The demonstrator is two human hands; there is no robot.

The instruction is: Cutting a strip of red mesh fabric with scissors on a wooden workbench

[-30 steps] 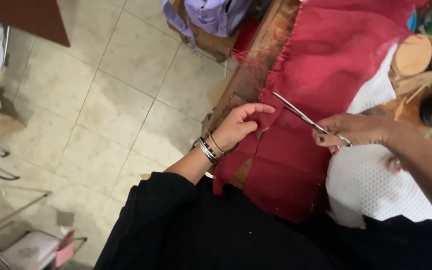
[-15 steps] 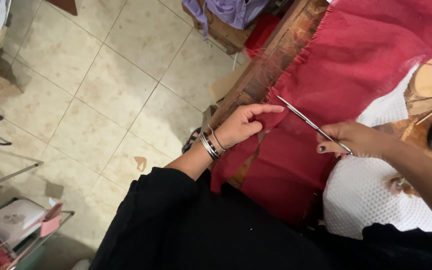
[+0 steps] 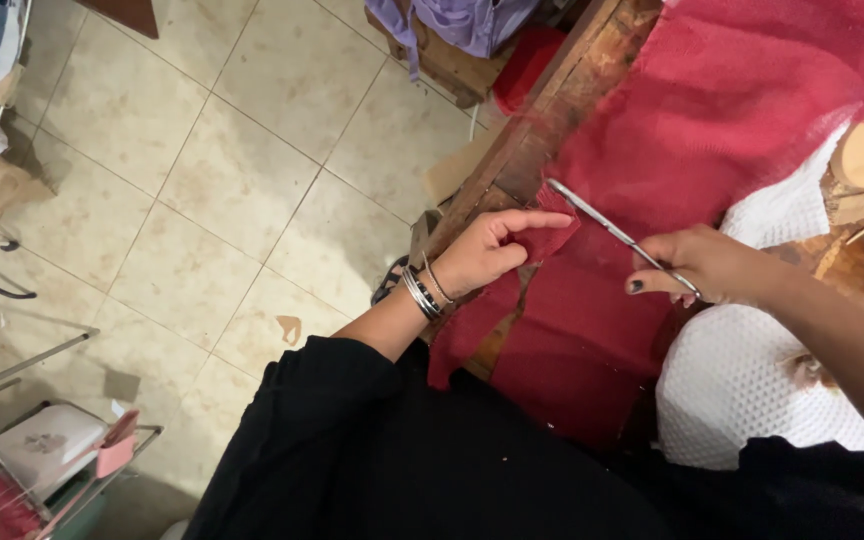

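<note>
Head view: left hand (image 3: 492, 255) now pinching the red cloth (image 3: 712, 130) edge on the tabletop (image 3: 552, 110), right hand (image 3: 707, 265) gripping scissors (image 3: 612, 232), blades pushed further in since before, so the cut's progressing.

Red mesh fabric (image 3: 712, 110) is lying spread over the wooden table's edge, its near end hanging down. Slim silver scissors (image 3: 607, 228) are pointing diagonally across it, blades nearly closed.

Beige tiled floor (image 3: 202, 180); wooden table edge (image 3: 542, 120); metal rack (image 3: 42, 440).
</note>
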